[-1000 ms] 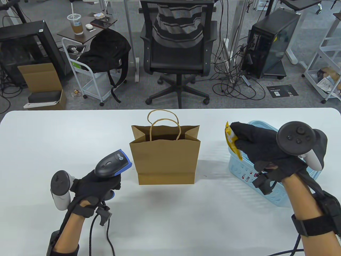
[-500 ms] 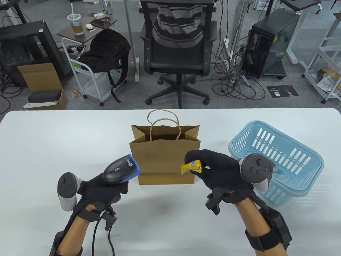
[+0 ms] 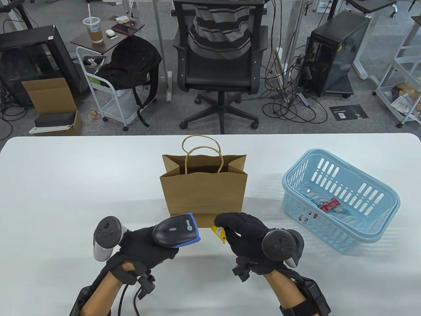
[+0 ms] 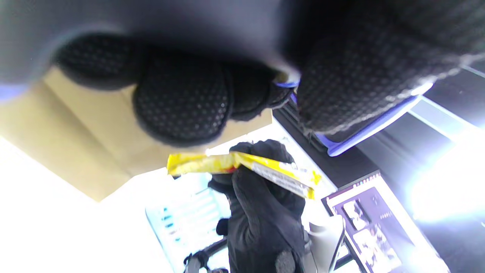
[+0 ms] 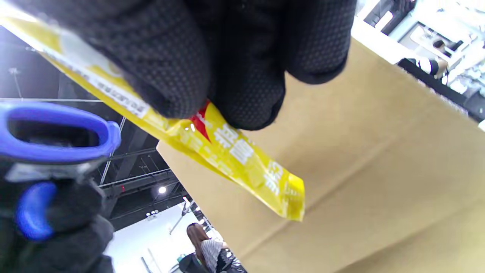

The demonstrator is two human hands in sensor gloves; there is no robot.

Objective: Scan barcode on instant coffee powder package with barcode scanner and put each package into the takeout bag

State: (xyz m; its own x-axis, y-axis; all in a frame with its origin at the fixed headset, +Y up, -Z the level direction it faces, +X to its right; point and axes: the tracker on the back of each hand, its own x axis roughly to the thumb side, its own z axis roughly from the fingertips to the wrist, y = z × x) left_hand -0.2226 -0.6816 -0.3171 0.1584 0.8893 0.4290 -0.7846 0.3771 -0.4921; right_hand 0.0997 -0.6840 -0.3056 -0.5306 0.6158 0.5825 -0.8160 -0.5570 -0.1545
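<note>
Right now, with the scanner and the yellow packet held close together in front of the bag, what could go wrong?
1. The right hand pinches the yellow packet with its fingers over part of the printed face, so the barcode may be hidden from the scanner.
2. The pinch sits near one end while the rest hangs free, so the packet could slip.
3. Both hands work close to the paper bag; the left hand or the scanner could bump it.

Table view looks down; both wrist views, close underneath, share the brown bag (image 5: 379,151).
</note>
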